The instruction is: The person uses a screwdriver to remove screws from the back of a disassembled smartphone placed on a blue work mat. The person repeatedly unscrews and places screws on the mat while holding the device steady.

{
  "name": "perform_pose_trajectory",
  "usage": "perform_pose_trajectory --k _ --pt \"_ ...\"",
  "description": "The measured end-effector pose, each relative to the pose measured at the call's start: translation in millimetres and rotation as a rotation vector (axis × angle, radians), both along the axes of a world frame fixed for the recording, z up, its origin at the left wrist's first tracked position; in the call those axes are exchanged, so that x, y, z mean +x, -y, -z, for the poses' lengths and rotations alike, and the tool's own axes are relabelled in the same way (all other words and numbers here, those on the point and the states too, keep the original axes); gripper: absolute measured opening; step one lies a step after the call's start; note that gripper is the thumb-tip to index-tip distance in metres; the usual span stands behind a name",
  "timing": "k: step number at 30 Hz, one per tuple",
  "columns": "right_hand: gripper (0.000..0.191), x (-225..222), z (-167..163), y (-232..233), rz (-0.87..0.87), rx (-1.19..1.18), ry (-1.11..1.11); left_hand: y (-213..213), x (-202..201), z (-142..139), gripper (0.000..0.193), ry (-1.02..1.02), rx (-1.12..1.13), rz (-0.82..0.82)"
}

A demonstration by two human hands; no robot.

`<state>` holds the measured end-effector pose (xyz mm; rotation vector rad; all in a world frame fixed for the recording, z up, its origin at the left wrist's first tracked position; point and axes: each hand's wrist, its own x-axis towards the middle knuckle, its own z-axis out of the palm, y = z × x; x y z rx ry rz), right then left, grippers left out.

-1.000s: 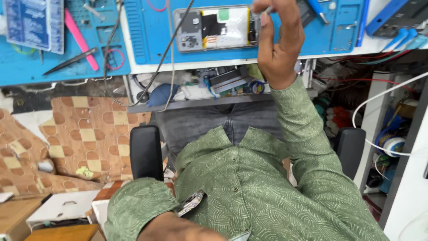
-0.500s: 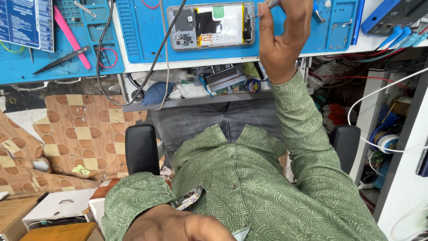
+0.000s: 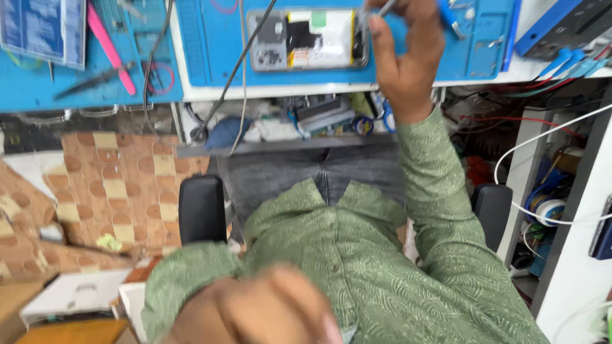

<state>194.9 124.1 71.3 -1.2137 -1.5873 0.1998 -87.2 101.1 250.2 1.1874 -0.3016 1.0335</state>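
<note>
The right hand [image 3: 408, 64] reaches up to the blue work mat [image 3: 210, 44], its fingers curled and pinching a thin metal tool [image 3: 386, 7] at the top edge of view. The tool's tip sits just beside the right end of the opened phone [image 3: 309, 39], which lies flat on the mat, left of the hand. The left hand [image 3: 255, 312] is a blurred shape close to the camera, low over the green shirt [image 3: 382, 274]; I cannot tell whether it is open or closed. Black tweezers [image 3: 92, 81] and a pink pry tool [image 3: 108, 41] lie well to the left. Compared with half a second ago, the left hand has risen and fills more of the view, while the right hand stays at the phone's end
</note>
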Motion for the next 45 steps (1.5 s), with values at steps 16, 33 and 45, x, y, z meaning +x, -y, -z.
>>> perform_pose_trajectory --k 16,33,45 --pt "0.067 2.4 -12.0 -2.9 -0.069 -0.101 -0.032 -106.7 89.2 160.4 0.039 -0.91 0.735 -0.743" --pt "0.092 9.1 -15.4 3.0 0.041 -0.105 0.062 -115.5 116.2 174.3 0.019 -0.915 0.731 -0.778" --pt "0.087 11.8 -7.4 10.4 0.023 -0.122 -0.163 -119.3 130.7 175.2 0.015 -0.894 0.743 -0.786"
